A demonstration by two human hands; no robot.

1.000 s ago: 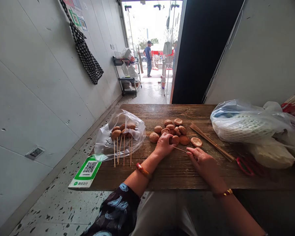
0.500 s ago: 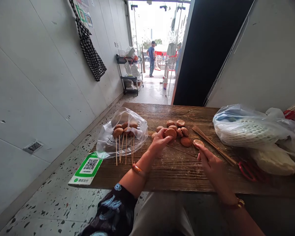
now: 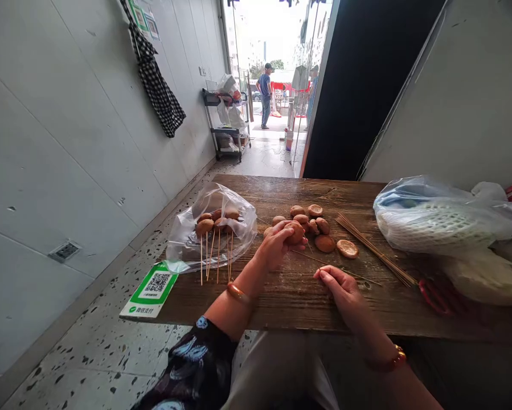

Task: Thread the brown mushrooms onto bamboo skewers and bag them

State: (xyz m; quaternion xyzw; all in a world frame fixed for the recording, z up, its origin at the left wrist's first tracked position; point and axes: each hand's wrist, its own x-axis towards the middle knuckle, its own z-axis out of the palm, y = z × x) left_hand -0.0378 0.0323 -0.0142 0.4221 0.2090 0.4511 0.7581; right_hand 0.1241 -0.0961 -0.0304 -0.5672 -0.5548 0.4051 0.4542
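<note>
My left hand (image 3: pixel 277 242) is closed around a brown mushroom cap (image 3: pixel 295 232) above the table. Fingertips of my right hand (image 3: pixel 339 285) pinch a thin bamboo skewer (image 3: pixel 310 247), its upper end close to that cap; whether it touches cannot be seen. Beyond my hands lie several loose mushrooms (image 3: pixel 323 225), among them one with its pale underside up (image 3: pixel 347 249). A single skewer (image 3: pixel 358 275) lies across the wood between my hands. To the left, several skewered mushrooms (image 3: pixel 204 227) rest in a clear plastic bag (image 3: pixel 187 250), their sticks poking out toward me.
A bundle of skewers (image 3: pixel 375 250) lies right of the mushrooms, by red-handled scissors (image 3: pixel 435 297). Filled plastic bags (image 3: pixel 435 219) take up the table's right side. A green QR-code card (image 3: pixel 151 290) sits at the left corner. Farther off are a cart (image 3: pixel 228 130) and a person (image 3: pixel 265 95).
My right hand has moved left and toward me with the skewer, away from the pale upturned mushroom and closer to my left hand. The left hand has turned slightly, still holding its mushroom.
</note>
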